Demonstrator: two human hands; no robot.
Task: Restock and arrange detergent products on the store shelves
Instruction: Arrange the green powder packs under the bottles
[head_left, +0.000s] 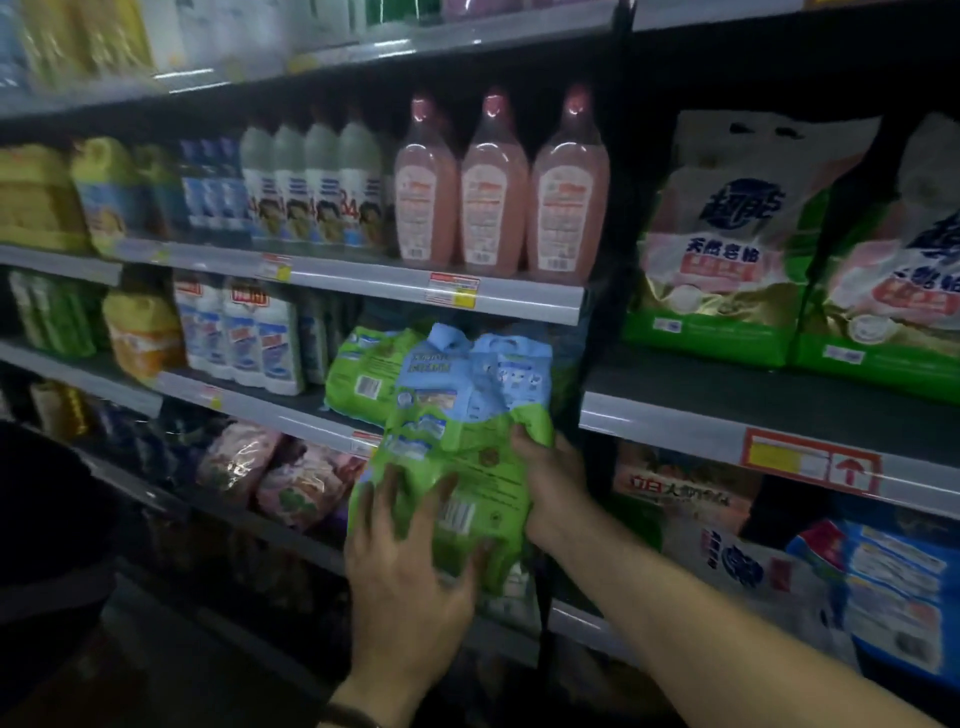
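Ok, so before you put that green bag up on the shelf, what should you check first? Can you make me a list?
1. Bag held firmly: ok. The right hand grips the green bag at its edge, and the left hand lies spread on its near face.
2. Right place: ok. A matching bag sits on the shelf just behind.
3. Room beside it: cannot tell. The held bag hides that spot.
4. Pretty side facing out: probably not ok. The barcode faces us.
5. Bag unbroken: cannot tell. The picture is too blurry.
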